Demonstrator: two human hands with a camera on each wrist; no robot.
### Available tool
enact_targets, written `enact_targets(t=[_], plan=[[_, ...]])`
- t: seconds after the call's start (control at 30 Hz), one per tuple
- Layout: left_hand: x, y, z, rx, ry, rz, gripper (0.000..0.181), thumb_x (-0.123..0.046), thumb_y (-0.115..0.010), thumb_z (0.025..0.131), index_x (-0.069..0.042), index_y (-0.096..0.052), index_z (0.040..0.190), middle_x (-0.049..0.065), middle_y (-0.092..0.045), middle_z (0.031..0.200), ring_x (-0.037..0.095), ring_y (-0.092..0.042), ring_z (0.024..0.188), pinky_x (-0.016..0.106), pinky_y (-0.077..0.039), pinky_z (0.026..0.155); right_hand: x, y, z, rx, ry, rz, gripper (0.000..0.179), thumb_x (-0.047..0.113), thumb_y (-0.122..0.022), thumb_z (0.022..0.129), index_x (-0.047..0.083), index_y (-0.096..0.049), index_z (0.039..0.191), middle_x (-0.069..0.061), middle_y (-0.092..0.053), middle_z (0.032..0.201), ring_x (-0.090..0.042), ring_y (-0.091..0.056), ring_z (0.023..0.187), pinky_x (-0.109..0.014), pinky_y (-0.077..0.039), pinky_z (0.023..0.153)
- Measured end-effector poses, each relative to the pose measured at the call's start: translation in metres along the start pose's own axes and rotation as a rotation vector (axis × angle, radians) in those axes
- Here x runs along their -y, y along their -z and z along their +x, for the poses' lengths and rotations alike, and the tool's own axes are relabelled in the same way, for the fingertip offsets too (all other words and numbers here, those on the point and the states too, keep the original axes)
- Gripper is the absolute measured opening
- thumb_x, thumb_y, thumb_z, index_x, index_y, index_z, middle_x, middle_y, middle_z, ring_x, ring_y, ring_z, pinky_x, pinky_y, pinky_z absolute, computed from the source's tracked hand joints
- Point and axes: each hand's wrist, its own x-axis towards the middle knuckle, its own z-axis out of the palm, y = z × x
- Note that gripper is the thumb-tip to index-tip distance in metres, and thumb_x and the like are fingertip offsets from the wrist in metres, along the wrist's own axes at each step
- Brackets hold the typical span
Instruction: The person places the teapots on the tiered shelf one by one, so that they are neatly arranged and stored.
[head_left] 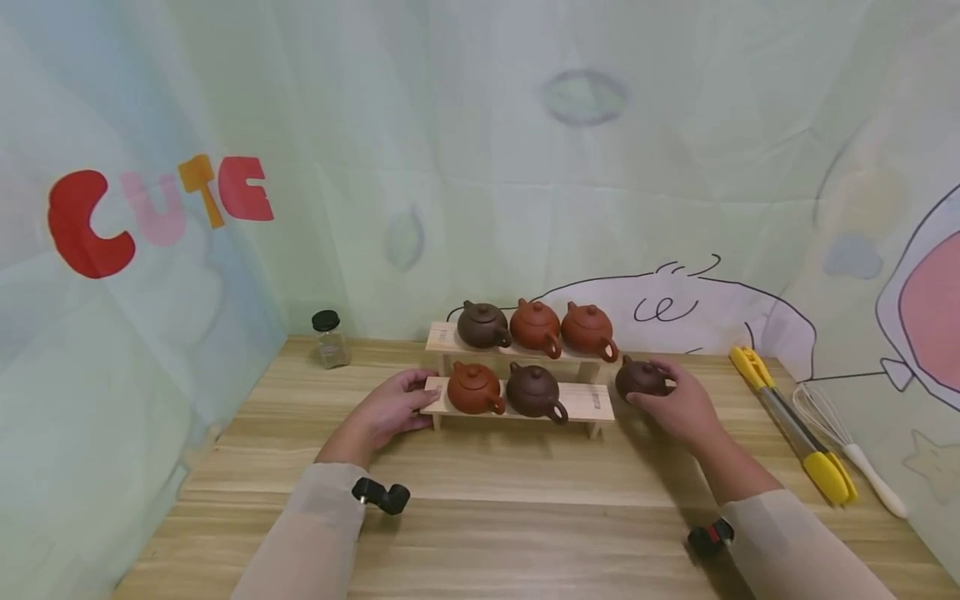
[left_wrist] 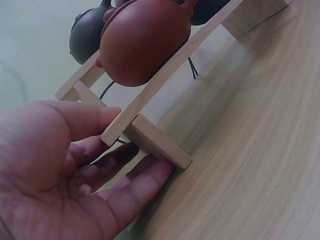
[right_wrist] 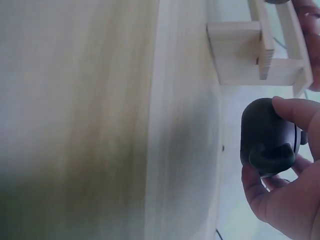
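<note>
At the left end of a two-tier wooden display rack (head_left: 573, 400), my left hand (head_left: 392, 408) grips the lower shelf, thumb on top. In the left wrist view its other fingers reach below the board, around the rack's leg (left_wrist: 160, 142). A dark brown teapot (right_wrist: 267, 135) is held in my right hand (head_left: 682, 404) between thumb and fingers, off the table and just right of the rack. On the lower tier sit a reddish-brown teapot (head_left: 474, 389) and a dark teapot (head_left: 533, 391). Above them stand a dark teapot (head_left: 483, 325) and two reddish ones, handles toward the front right.
A small glass jar (head_left: 331, 346) with a black lid stands at the back left of the wooden table (head_left: 510, 533). Yellow-tipped tongs (head_left: 795, 425) and a white-handled whisk (head_left: 851, 450) lie at the right. A printed curtain (head_left: 487, 167) hangs behind.
</note>
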Motion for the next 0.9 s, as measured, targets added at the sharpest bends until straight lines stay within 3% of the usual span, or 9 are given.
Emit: enact_targets(t=[0.27,0.53,0.9], plan=[[0.000,0.000,-0.001,-0.002,-0.002,0.002,0.056,-0.014,-0.054,0.112,0.000,-0.034,0.163,0.024,-0.041,0.165,0.031,-0.059,0.136,0.052,-0.057,0.111,0.006,0.008,-0.029,-0.023,0.075,0.056,0.090,0.035,-0.086,0.092,0.009,-0.039,0.164,-0.024,-0.044,0.165,-0.047,-0.053,0.144,-0.054,-0.054,0.112],[-0.002,0.000,-0.002,-0.004,0.003,0.004,0.056,-0.014,-0.053,0.112,0.000,-0.034,0.163,0.024,-0.041,0.165,0.032,-0.058,0.139,0.053,-0.056,0.112,0.024,0.004,-0.053,0.009,0.140,0.111,0.090,0.036,-0.090,0.088,0.011,-0.044,0.162,-0.020,-0.049,0.163,-0.043,-0.060,0.139,-0.021,-0.057,0.091],[-0.001,0.001,-0.002,0.004,0.008,0.011,0.055,-0.016,-0.054,0.112,-0.001,-0.036,0.162,0.024,-0.042,0.164,0.033,-0.058,0.140,0.054,-0.056,0.113,0.044,-0.026,-0.055,0.041,0.189,0.187,0.084,0.025,-0.090,0.089,0.009,-0.047,0.159,-0.019,-0.052,0.160,-0.040,-0.064,0.135,-0.020,-0.058,0.092]])
